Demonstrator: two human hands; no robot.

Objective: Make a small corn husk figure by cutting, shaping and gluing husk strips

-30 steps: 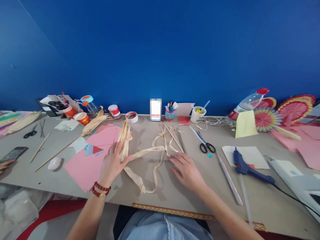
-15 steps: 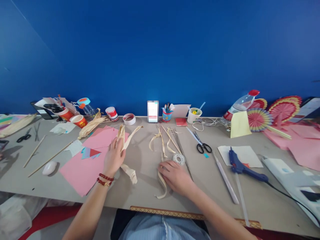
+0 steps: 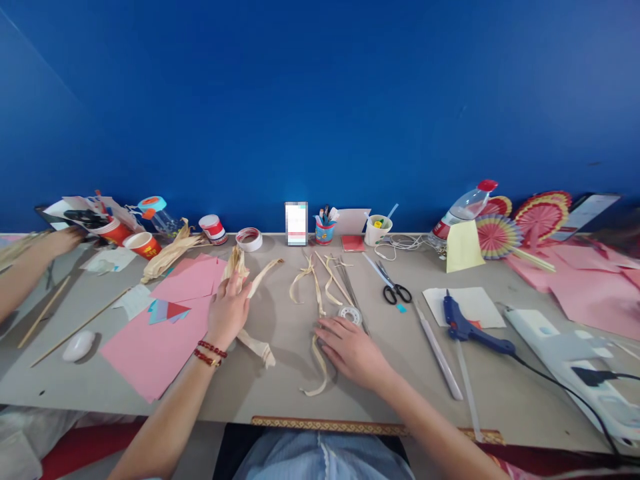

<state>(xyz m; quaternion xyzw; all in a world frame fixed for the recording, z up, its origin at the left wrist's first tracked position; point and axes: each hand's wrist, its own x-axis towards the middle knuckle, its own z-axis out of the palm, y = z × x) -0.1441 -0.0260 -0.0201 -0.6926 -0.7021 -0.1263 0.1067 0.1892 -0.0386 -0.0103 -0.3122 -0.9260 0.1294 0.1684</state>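
- On the red paper cup [image 3: 143,247], yellow marks are shown, but they are too small to be read; white marks are carried by the red label of the clear bottle [image 3: 463,207].
- The phone screen [image 3: 297,223] is pixelated, so no writing can be made out on it.
- The scene is backed by a plain blue wall [image 3: 320,100], against which a grey table [image 3: 280,393] is set.
- Pink paper sheets [image 3: 165,347], black-handled scissors [image 3: 397,293], a blue glue gun [image 3: 475,333] and folded paper fans [image 3: 543,217] are spread over the tabletop.
- At the far left, an arm is reached in by another person, whose hand [image 3: 65,240] is held near the dark items by the cups.
- The dried husk bundle [image 3: 236,261] is covered by the left hand [image 3: 229,312], laid palm down; its top is left showing beyond the fingertips, and whether it is pinched cannot be told.
- A husk piece [image 3: 259,349] is seen jutting out on the inner side of the left hand.
- A narrow husk strip [image 3: 319,377] is touched by the fingers of the right hand [image 3: 350,350], which are held close together; whether they are closed on it cannot be told.
- A clear tape roll [image 3: 350,315] is placed just beyond the right hand.
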